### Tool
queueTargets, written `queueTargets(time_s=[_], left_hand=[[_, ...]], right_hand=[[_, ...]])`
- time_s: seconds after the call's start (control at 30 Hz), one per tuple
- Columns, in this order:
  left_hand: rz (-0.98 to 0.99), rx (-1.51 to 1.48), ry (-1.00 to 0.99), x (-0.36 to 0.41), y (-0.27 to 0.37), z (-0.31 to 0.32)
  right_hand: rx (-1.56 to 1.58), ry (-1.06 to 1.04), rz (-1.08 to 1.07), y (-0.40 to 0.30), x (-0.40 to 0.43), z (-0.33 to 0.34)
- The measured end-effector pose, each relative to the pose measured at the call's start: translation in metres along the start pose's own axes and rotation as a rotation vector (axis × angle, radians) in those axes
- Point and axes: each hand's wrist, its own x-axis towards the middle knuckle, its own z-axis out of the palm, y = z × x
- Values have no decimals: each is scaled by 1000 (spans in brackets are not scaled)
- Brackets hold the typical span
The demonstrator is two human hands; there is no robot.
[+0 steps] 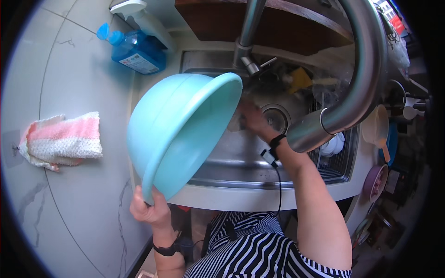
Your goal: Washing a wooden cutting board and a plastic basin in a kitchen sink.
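My left hand point(151, 206) grips the near rim of a turquoise plastic basin point(167, 128). The basin is tilted on its side over the left part of the stainless steel sink point(236, 173), its hollow facing right. Down in the sink, blurred, my right hand point(252, 116) reaches between the basin's rim and the drain point(274, 120). Its fingers are partly indistinct, and I cannot tell whether they hold anything. The thick metal faucet spout point(313, 128) curves over the sink above my right forearm.
A blue bottle point(139, 52) and a white spray bottle point(146, 21) stand behind the basin. A pink-and-white towel point(66, 140) hangs at left. A wire rack point(333, 170) with white dishes sits at the sink's right. Beyond it are a handled ladle point(375, 128) and a purple bowl point(375, 182).
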Motion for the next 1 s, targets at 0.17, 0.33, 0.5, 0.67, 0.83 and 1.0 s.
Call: queueTargets(time_s=[0.17,0.33,0.5,0.67,0.83,1.0], left_hand=[[-18,-48,15,5,-3,7],[-30,-90,-21,5,4,13],[-58,-115,-8,-4,-3,10],[-73,-99,-16,-1,0,13],[-94,-125,-14,-2,-1,13],[-85,-157,0,-2,6,18]], right_hand=[[-172,11,467,137,-60,-35],[-160,47,599,136,-55,-36],[-88,82,318,23,-15,7],[-133,-68,129,-11,-35,3],[-174,37,435,68,-13,-39],[-65,-261,367,93,19,6]])
